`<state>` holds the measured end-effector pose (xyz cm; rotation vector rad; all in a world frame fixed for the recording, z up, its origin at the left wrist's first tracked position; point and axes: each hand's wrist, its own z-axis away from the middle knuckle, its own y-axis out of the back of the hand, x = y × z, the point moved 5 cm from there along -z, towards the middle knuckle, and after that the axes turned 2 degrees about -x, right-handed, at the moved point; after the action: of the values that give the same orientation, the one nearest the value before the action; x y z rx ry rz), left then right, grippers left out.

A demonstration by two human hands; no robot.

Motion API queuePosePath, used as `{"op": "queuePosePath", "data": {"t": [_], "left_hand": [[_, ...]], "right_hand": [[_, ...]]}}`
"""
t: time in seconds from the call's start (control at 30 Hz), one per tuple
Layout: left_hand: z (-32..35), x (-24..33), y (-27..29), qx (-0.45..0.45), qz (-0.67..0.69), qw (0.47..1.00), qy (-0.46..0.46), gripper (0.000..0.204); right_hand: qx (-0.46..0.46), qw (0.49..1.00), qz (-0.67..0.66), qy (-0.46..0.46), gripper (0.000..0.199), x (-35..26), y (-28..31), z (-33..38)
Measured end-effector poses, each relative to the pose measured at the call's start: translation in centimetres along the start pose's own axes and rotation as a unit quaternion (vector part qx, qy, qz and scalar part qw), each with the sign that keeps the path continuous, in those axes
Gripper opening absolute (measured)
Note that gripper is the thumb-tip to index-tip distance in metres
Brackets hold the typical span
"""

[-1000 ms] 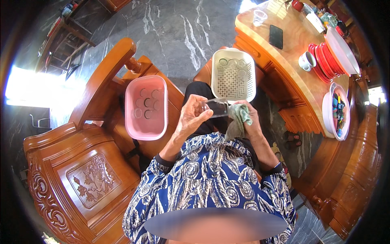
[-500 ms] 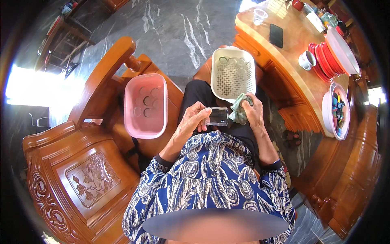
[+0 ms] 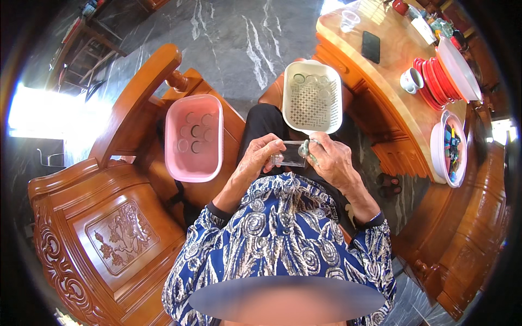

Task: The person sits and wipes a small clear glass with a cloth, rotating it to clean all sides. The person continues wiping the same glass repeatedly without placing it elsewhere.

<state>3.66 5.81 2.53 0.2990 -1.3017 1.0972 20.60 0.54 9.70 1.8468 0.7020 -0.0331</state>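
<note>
Barely visible cloth (image 3: 304, 150) in right hand (image 3: 334, 161)

The left forearm (image 3: 235, 186) and right forearm (image 3: 360, 196) slanted forward and inward, the left hand (image 3: 261, 155) closed in a grip with its thumb (image 3: 274, 146) uppermost, the right hand (image 3: 333, 162), back upward, curling its fingers (image 3: 321, 141) leftward.
</note>
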Motion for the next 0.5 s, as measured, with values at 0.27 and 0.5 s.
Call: {"op": "queuePosePath", "data": {"t": [0.27,0.5], "left_hand": [[0.0,-0.2,0.5,0.081,0.074,0.994,-0.001,0.033],[-0.1,-0.7,0.6,0.056,0.081,0.995,0.015,0.033]], "right_hand": [[-0.025,0.943,-0.321,-0.079,0.032,0.3,0.9,-0.3],[-0.081,0.94,-0.319,-0.083,0.029,1.4,-0.2,0.7]]}}
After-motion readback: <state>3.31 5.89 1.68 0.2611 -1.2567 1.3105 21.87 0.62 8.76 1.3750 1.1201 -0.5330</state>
